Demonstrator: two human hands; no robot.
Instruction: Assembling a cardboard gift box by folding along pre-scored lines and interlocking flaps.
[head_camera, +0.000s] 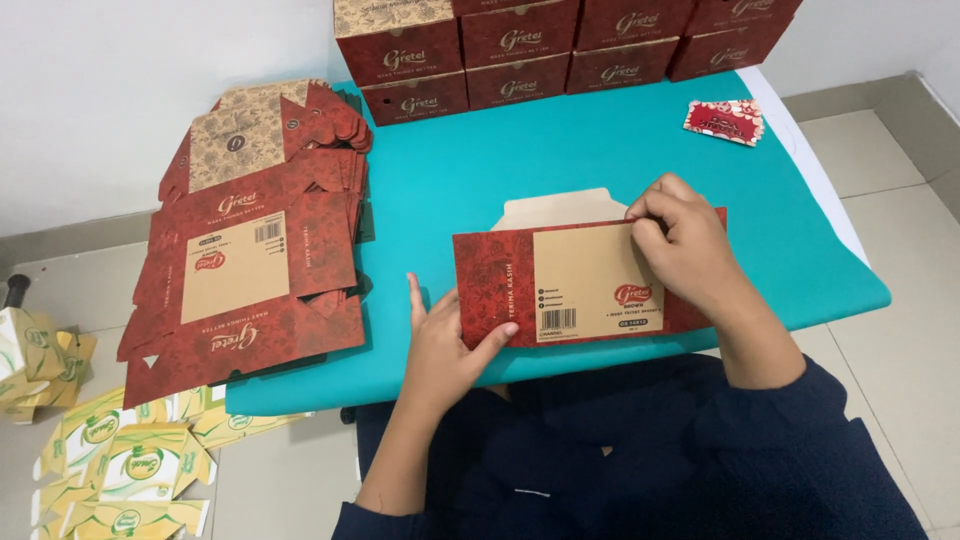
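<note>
Cardboard, red and brown, lies flat on the teal table top in front of me: a folded box blank with a tan flap sticking out along its far edge. My left hand is mostly open, palm down at the blank's near left corner, thumb pressing on the red panel to pin it. My right hand is curled at the top right edge, fingertips pinched on the upper panel as if lifting or creasing it. To the left sits a stack of flat blanks, overhanging the table edge; finished boxes line the far side, a small red packet lies near the far right corner, and yellow cartons are on the floor. I judge the risk is the blank skidding on the smooth cover if my left thumb eases off, so the fold goes crooked; pulling too hard could tear the flap.
</note>
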